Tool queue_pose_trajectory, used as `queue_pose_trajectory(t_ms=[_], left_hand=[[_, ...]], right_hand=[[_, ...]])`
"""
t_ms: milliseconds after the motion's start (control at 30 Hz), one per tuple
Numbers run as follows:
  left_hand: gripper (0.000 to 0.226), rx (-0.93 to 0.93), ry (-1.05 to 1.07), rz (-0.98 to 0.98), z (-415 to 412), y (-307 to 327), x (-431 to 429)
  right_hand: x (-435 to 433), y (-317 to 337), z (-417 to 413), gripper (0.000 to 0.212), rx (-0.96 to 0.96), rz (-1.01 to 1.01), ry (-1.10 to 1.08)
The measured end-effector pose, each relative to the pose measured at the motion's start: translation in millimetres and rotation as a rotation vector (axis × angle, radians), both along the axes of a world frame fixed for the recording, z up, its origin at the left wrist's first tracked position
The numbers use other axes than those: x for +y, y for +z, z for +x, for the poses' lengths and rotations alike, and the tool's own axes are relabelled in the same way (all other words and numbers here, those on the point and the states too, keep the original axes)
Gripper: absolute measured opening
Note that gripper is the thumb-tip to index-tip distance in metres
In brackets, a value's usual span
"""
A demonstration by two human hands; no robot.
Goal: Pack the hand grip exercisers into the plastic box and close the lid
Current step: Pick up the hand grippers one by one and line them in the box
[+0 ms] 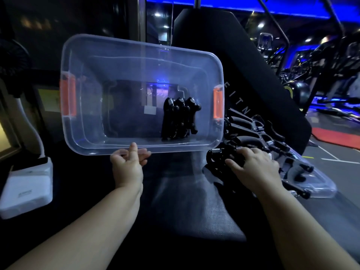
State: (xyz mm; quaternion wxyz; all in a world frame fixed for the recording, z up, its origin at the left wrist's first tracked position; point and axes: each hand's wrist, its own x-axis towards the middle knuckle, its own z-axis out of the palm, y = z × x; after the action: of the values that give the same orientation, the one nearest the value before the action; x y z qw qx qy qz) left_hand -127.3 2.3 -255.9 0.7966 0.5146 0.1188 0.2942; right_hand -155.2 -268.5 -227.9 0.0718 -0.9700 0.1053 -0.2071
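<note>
A clear plastic box [87, 133] with orange latches is tilted toward me, its opening facing the camera. My left hand [128, 164] grips its near rim. Three black hand grip exercisers [180, 117] stand side by side inside, at the right of the box floor. My right hand [253, 166] rests on a pile of black exercisers [259, 131] with steel springs, to the right of the box, fingers curled over one exerciser [216, 158]. The clear lid [319, 190] lies under the pile at the right.
Everything sits on a dark padded gym bench with an upright black backrest [233, 61] behind. A white box-shaped device [27, 188] stands at the left. Gym machines and a red mat [337, 137] fill the background at the right.
</note>
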Motion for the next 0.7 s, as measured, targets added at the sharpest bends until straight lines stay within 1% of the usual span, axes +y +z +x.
queue_pose_trajectory(t_ms=[100,200,300,400,567,700], left_hand=[[0.016,-0.003,0.001,0.004,0.9,-1.2,0.1],[0.013,0.002,-0.008,0.001,-0.6,-1.5,0.3],[0.017,0.008,-0.011,0.000,-1.6,-1.0,0.3],[0.014,0.009,-0.010,-0.001,-1.1,-0.7,1.0],[0.014,0.016,-0.014,0.000,-1.8,0.1,0.7],[0.017,0.026,-0.007,0.000,-1.3,-0.1,0.9]], right_hand=[[2.6,-4.8,-2.3,0.050,-0.041,-0.014,0.002],[4.1,-5.7,-2.3,0.044,-0.069,-0.038,0.015],[5.6,-5.0,-4.6,0.040,-0.095,0.001,0.048],[8.8,-3.8,-7.0,0.037,-0.134,0.018,0.076],[9.4,-5.4,-7.9,0.035,-0.153,0.057,0.094],[3.6,-6.5,-4.9,0.039,-0.106,0.151,0.085]])
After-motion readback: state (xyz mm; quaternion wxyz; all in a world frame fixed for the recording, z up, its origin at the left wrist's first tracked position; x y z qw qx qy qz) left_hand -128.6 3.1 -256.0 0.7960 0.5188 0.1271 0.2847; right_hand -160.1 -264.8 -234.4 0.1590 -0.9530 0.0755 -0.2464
